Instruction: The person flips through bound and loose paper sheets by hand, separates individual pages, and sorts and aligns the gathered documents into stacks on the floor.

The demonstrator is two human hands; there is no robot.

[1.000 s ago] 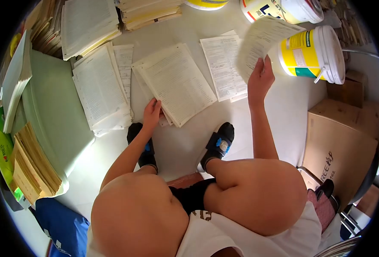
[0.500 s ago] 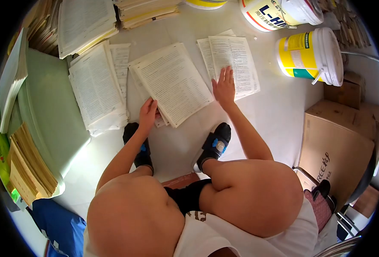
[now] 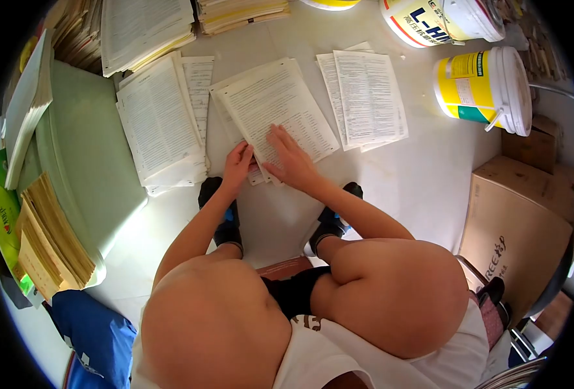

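Observation:
A middle stack of printed sheets [image 3: 280,104] lies tilted on the floor in front of my feet. My left hand [image 3: 239,163] pinches the lower left edge of that stack. Flat over the lower part of its top sheet is my right hand [image 3: 289,159], fingers spread and holding nothing. A second pile of printed papers [image 3: 370,97] rests to the right, its sheets slightly fanned. On the left lies another pile of papers [image 3: 157,120], with a sheet sticking out behind it.
Yellow and white buckets [image 3: 471,87] lie at the upper right, above a cardboard box [image 3: 517,227]. Thick paper stacks [image 3: 147,29] line the top left. A pale green panel [image 3: 86,155] stands left, beside brown bundles [image 3: 53,240]. My feet are below the papers.
My right hand laid its raised sheet on the right pile, then moved left onto the middle stack. My left hand stays at that stack's edge. The view has shifted slightly.

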